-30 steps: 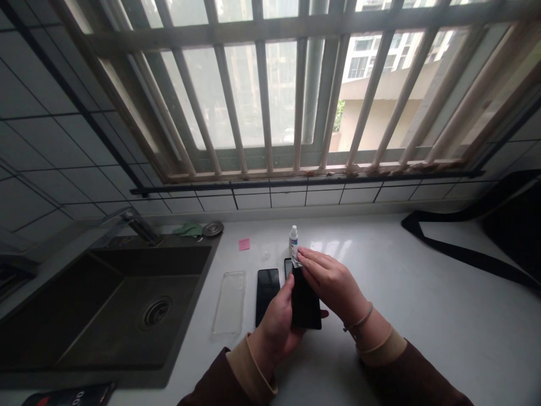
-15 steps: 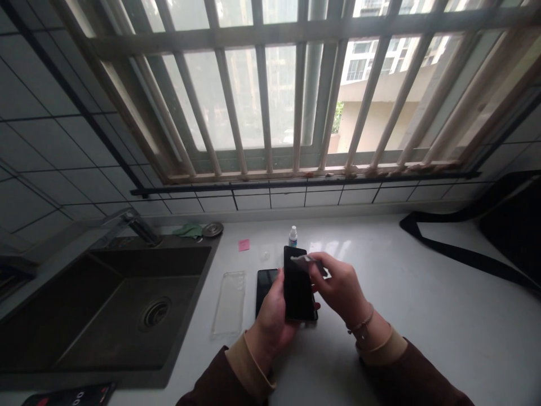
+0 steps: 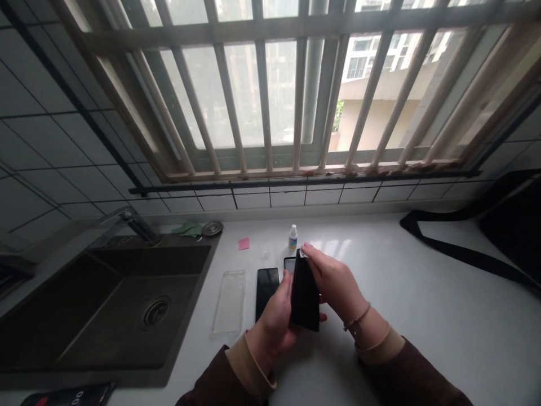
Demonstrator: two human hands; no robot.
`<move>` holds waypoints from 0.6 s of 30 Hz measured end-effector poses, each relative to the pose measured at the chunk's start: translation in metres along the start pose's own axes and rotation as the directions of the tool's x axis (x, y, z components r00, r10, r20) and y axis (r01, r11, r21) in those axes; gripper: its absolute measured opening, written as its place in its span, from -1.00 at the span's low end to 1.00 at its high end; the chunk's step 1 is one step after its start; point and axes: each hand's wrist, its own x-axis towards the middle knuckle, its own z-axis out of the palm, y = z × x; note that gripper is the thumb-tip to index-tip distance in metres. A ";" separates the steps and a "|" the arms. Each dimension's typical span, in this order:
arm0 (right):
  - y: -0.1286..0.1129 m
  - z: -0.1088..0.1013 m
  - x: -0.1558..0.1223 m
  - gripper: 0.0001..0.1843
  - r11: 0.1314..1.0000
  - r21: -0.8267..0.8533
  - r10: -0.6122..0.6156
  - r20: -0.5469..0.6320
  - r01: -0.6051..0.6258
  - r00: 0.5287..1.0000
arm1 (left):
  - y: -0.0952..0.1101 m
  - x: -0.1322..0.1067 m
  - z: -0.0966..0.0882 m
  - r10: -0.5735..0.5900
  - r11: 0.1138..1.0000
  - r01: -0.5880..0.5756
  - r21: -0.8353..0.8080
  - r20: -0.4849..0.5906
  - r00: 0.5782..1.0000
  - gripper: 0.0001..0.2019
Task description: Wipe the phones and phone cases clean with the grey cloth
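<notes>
My left hand [image 3: 276,316] is wrapped round a black phone [image 3: 305,296], which it holds up tilted above the counter. At the phone's upper right edge, my right hand [image 3: 332,276] presses a small wiping cloth [image 3: 302,254]; only a pale bit of it shows under the fingers. A second black phone [image 3: 267,285] lies flat just left of the held one, partly covered by my left hand. Behind the held phone peeks a dark-rimmed flat object [image 3: 289,263], mostly hidden. A clear phone case [image 3: 229,303] rests further left.
A small white bottle [image 3: 293,238] stands behind my hands, with a pink paper square [image 3: 243,243] to its left. The dark sink [image 3: 186,316] and its faucet [image 3: 141,225] are at left. A black strap [image 3: 448,245] lies at right, below the barred window.
The held phone has turned and shifted slightly right, uncovering the dark-rimmed object behind it. My right hand has moved from the phone's face to its upper edge with the cloth.
</notes>
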 end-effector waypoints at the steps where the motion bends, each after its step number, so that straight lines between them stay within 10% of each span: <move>1: 0.000 0.003 -0.001 -0.55 0.998 0.000 -0.055 0.022 0.055 0.998 | 0.000 0.000 -0.001 0.003 1.000 -0.003 0.000 -0.014 1.000 -0.35; 18: -0.024 0.007 -0.010 -0.39 0.886 0.120 -0.463 0.266 0.447 0.846 | 0.021 0.006 -0.001 0.025 0.953 -0.079 -0.292 -0.185 0.983 -0.46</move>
